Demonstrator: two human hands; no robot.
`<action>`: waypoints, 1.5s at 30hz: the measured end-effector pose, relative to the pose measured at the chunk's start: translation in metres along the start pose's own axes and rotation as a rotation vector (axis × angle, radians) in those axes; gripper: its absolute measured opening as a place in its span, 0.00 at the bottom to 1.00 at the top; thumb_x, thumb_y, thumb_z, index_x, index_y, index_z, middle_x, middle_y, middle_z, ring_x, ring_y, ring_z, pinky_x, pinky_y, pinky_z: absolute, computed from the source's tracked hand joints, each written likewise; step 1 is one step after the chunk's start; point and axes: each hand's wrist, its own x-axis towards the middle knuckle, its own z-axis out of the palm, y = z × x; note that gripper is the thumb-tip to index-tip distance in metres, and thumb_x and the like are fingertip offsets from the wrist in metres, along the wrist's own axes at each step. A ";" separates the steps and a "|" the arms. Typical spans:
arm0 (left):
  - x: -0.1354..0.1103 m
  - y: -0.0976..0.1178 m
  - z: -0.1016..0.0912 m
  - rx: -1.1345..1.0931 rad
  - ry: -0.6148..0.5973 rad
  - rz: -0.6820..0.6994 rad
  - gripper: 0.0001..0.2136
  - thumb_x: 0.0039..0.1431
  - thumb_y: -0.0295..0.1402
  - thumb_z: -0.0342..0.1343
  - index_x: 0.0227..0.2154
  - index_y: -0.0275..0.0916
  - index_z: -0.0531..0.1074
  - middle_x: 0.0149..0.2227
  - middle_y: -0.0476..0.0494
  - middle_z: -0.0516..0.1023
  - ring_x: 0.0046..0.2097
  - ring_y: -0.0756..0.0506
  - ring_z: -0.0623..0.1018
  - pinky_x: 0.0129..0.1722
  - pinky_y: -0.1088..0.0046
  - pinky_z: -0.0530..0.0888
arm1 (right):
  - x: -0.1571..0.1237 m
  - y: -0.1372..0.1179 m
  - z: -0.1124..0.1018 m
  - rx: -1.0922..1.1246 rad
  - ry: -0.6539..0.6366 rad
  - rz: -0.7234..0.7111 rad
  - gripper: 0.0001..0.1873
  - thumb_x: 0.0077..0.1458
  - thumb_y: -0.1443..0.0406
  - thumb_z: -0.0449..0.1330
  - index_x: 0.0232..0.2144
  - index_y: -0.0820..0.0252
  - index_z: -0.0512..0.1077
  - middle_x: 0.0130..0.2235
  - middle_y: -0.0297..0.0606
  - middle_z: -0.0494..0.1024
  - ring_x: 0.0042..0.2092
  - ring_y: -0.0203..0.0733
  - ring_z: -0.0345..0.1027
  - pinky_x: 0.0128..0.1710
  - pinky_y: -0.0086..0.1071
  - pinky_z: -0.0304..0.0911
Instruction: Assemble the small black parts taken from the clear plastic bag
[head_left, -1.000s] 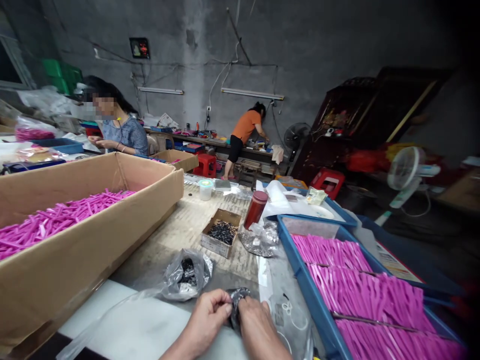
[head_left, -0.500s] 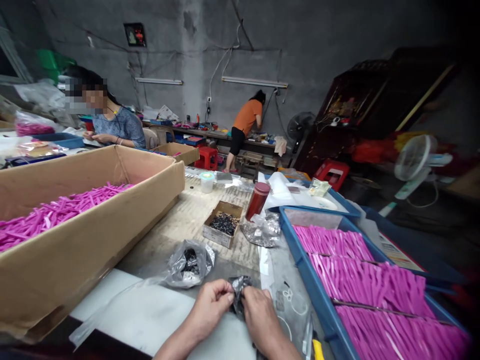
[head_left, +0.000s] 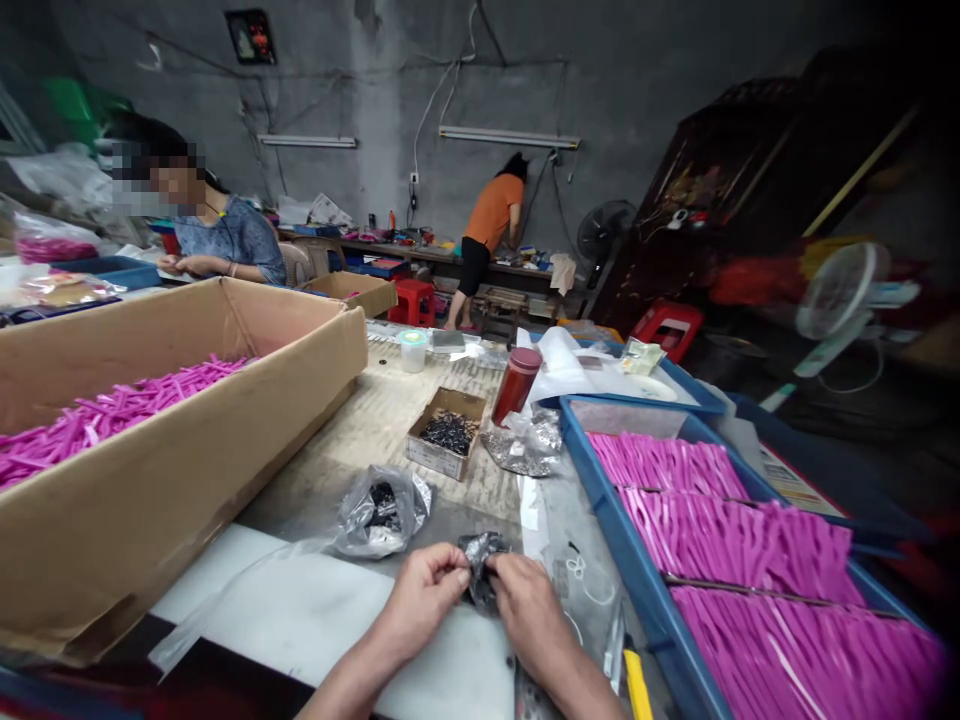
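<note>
A small dark, shiny plastic bag (head_left: 481, 548) is between my two hands at the front of the table. My left hand (head_left: 429, 592) pinches its left side, thumb and forefinger together. On the other side, the fingers of my right hand (head_left: 526, 600) are curled at the bag's edge, with the fingertips partly hidden. What the bag contains does not show. Just beyond my left hand lies an open clear plastic bag (head_left: 405, 510) with small black parts in it. Farther back, a small cardboard box (head_left: 439, 460) holds many tiny black pieces.
A large cardboard box (head_left: 225, 470) of pink strips fills the left. Blue trays (head_left: 611, 540) with rows of pink pieces stand at right. A red jar (head_left: 516, 385), a crumpled bag (head_left: 529, 440) and a yellow-handled tool (head_left: 637, 685) lie nearby. Two people work farther off.
The camera view has shifted slightly. Both hands remain at the dark bag, and my right fingers have moved a little on its edge.
</note>
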 end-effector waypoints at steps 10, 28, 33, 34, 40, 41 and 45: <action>0.000 0.007 0.012 -0.233 0.056 -0.130 0.09 0.42 0.35 0.52 0.20 0.34 0.62 0.14 0.54 0.64 0.15 0.57 0.58 0.14 0.83 0.51 | -0.001 -0.015 0.003 0.941 0.322 0.363 0.09 0.42 0.66 0.54 0.31 0.62 0.66 0.29 0.38 0.73 0.31 0.40 0.66 0.31 0.31 0.62; -0.003 0.002 0.028 -0.415 0.107 -0.139 0.10 0.42 0.36 0.54 0.21 0.34 0.62 0.14 0.53 0.65 0.14 0.58 0.59 0.13 0.83 0.51 | -0.006 -0.017 0.021 0.838 0.509 0.465 0.11 0.39 0.65 0.57 0.29 0.63 0.70 0.27 0.39 0.75 0.29 0.41 0.68 0.29 0.32 0.63; -0.004 0.004 0.029 -0.417 0.156 -0.134 0.10 0.40 0.36 0.55 0.20 0.34 0.62 0.13 0.54 0.64 0.14 0.58 0.58 0.13 0.83 0.51 | -0.005 -0.018 0.020 0.824 0.462 0.453 0.11 0.40 0.63 0.57 0.30 0.63 0.70 0.29 0.39 0.75 0.32 0.42 0.67 0.31 0.31 0.63; -0.004 0.005 0.029 -0.414 0.158 -0.132 0.10 0.40 0.36 0.55 0.20 0.34 0.62 0.13 0.54 0.64 0.14 0.58 0.58 0.13 0.83 0.51 | -0.005 -0.018 0.019 0.847 0.441 0.442 0.11 0.41 0.63 0.56 0.30 0.63 0.69 0.29 0.39 0.75 0.32 0.41 0.67 0.31 0.31 0.63; -0.004 0.006 0.026 -0.362 0.141 -0.103 0.09 0.42 0.35 0.54 0.21 0.34 0.62 0.13 0.55 0.64 0.14 0.58 0.58 0.14 0.83 0.52 | -0.004 -0.021 0.008 0.919 0.221 0.290 0.08 0.47 0.63 0.52 0.26 0.61 0.67 0.25 0.35 0.72 0.28 0.38 0.64 0.29 0.28 0.60; -0.004 0.006 0.026 -0.352 0.134 -0.099 0.09 0.42 0.35 0.53 0.21 0.34 0.63 0.13 0.55 0.64 0.15 0.58 0.58 0.14 0.83 0.52 | -0.004 -0.020 0.007 0.912 0.198 0.280 0.08 0.47 0.63 0.51 0.26 0.61 0.67 0.24 0.34 0.71 0.28 0.38 0.64 0.28 0.28 0.60; -0.004 0.003 0.026 -0.348 0.113 -0.089 0.09 0.42 0.35 0.54 0.21 0.34 0.63 0.13 0.55 0.63 0.15 0.58 0.58 0.15 0.83 0.52 | -0.005 -0.019 0.006 0.831 0.149 0.264 0.08 0.48 0.63 0.51 0.22 0.61 0.65 0.21 0.32 0.68 0.26 0.38 0.63 0.26 0.27 0.58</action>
